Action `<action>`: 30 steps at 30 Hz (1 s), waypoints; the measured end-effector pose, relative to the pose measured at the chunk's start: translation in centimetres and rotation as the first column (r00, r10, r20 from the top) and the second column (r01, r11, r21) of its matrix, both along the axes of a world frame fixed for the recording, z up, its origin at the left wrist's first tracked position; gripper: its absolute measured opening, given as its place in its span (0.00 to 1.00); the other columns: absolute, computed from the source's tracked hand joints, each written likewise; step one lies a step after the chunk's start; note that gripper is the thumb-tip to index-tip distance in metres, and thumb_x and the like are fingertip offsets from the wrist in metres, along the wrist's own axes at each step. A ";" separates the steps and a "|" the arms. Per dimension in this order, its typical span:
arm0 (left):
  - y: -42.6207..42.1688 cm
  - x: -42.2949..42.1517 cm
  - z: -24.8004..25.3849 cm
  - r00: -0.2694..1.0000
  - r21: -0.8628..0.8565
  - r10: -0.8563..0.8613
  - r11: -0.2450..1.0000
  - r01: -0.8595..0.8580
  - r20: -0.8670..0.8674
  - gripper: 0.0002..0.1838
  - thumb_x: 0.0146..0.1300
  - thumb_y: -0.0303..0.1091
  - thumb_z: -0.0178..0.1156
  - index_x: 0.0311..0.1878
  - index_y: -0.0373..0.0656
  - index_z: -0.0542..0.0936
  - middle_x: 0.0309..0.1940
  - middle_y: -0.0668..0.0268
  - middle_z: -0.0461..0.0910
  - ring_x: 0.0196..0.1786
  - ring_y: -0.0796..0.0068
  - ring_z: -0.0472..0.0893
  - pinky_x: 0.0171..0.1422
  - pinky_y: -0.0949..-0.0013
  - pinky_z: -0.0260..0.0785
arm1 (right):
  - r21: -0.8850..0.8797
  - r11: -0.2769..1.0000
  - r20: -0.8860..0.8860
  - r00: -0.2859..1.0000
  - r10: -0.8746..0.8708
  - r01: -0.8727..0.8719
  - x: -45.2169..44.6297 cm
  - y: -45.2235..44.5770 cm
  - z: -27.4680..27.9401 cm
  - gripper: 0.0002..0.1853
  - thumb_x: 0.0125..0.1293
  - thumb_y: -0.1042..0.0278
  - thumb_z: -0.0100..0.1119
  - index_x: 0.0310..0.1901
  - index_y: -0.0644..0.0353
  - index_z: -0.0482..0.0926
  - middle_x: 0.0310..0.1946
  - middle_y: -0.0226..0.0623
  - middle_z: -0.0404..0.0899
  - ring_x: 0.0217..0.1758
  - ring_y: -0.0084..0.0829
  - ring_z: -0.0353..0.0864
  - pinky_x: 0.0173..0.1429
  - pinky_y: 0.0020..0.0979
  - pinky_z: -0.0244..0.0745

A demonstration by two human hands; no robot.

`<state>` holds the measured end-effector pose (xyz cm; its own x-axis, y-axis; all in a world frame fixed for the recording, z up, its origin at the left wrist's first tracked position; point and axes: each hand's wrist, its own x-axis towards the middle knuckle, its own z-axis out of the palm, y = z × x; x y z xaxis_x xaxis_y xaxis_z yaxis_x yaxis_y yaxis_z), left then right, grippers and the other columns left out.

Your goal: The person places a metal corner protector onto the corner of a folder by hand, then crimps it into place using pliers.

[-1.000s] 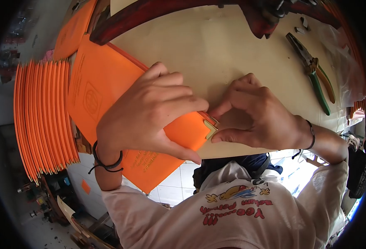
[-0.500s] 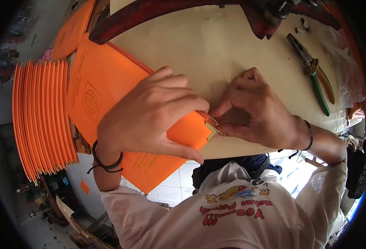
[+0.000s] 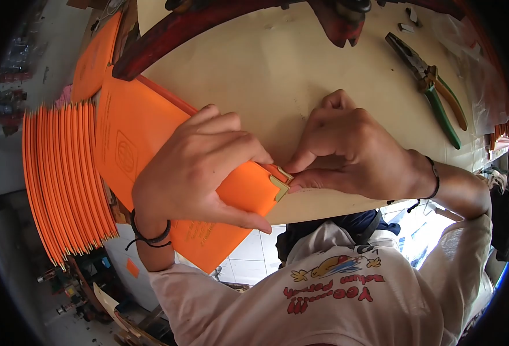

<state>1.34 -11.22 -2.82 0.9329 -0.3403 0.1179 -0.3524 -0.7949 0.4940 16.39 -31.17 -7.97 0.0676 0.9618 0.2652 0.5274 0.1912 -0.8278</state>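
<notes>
My left hand (image 3: pixel 199 167) grips an orange folder (image 3: pixel 113 132) with gold printing, its fingers over the upper side and the thumb stretched along the front edge. On the folder's near right corner sits a gold metal corner piece (image 3: pixel 280 188). A second gold corner piece (image 3: pixel 284 172) shows just behind it, on another layer of the folder. My right hand (image 3: pixel 361 153) is closed in a pinch at these pieces, thumb and forefinger tips touching the metal. Whether it holds one piece or both is hidden.
A row of orange folders (image 3: pixel 67 181) with gold corners stands at the left. A dark red metal frame (image 3: pixel 208 29) crosses the far side of the table (image 3: pixel 254 69). Green-and-tan-handled pliers (image 3: pixel 430 89) and clear plastic (image 3: pixel 473 75) lie at the right.
The view has shifted slightly. Both hands and the folder's corner sit a little further left, and the second corner piece shows more clearly between my right fingertips.
</notes>
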 end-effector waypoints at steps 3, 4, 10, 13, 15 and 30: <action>-0.2 0.0 -0.2 1.000 -0.009 0.012 1.000 -0.012 -0.005 0.31 0.37 0.58 0.80 0.37 0.45 0.80 0.29 0.71 0.77 0.32 0.69 0.71 0.41 0.65 0.62 | 0.006 1.000 0.004 1.000 -0.006 0.006 -0.1 0.0 -0.2 0.09 0.51 0.63 0.79 0.33 0.51 0.88 0.28 0.20 0.83 0.37 0.24 0.77 0.55 0.31 0.59; -0.3 0.1 -0.3 1.000 -0.011 0.017 1.000 -0.017 -0.003 0.31 0.37 0.57 0.80 0.37 0.45 0.80 0.29 0.71 0.77 0.32 0.69 0.72 0.41 0.65 0.62 | 0.019 1.000 0.014 1.000 -0.011 0.011 -0.1 0.1 -0.3 0.09 0.51 0.63 0.79 0.33 0.51 0.88 0.28 0.20 0.83 0.37 0.24 0.77 0.55 0.31 0.59; -0.5 -0.1 0.0 0.999 0.007 0.016 1.000 -0.017 0.041 0.34 0.32 0.55 0.82 0.38 0.41 0.83 0.30 0.69 0.81 0.32 0.66 0.74 0.42 0.65 0.65 | 0.072 0.997 0.120 0.992 0.029 -0.037 0.2 0.2 0.1 0.08 0.59 0.64 0.72 0.37 0.55 0.84 0.28 0.25 0.84 0.37 0.29 0.79 0.56 0.34 0.65; -0.3 -0.4 -0.5 0.990 -0.070 0.036 0.997 -0.027 0.135 0.30 0.33 0.51 0.82 0.39 0.42 0.86 0.30 0.67 0.80 0.33 0.65 0.75 0.42 0.65 0.68 | 0.050 0.991 0.163 0.980 0.113 -0.122 0.8 0.5 0.8 0.10 0.58 0.64 0.72 0.38 0.57 0.84 0.28 0.29 0.84 0.38 0.33 0.80 0.54 0.36 0.70; -0.4 -0.4 -0.3 0.988 -0.102 0.080 0.993 -0.067 0.135 0.25 0.36 0.46 0.81 0.38 0.43 0.88 0.29 0.66 0.79 0.34 0.65 0.75 0.42 0.65 0.69 | -0.024 0.990 0.173 0.975 0.141 -0.139 1.1 0.6 1.2 0.13 0.57 0.60 0.74 0.40 0.56 0.84 0.29 0.26 0.85 0.38 0.31 0.79 0.55 0.35 0.67; -1.0 0.0 -0.6 0.988 -0.063 0.146 0.988 -0.143 0.040 0.16 0.48 0.44 0.75 0.27 0.40 0.83 0.25 0.64 0.81 0.33 0.61 0.80 0.44 0.64 0.71 | 0.096 0.953 0.249 0.933 0.258 -0.289 2.6 1.1 1.0 0.14 0.54 0.62 0.75 0.40 0.57 0.84 0.26 0.31 0.83 0.37 0.34 0.80 0.47 0.36 0.73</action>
<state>1.33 -12.26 -3.39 0.9651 -0.1933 0.1765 -0.2586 -0.8085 0.5286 18.94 -30.08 -6.98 -0.2711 0.8906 0.3652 0.6132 0.4523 -0.6477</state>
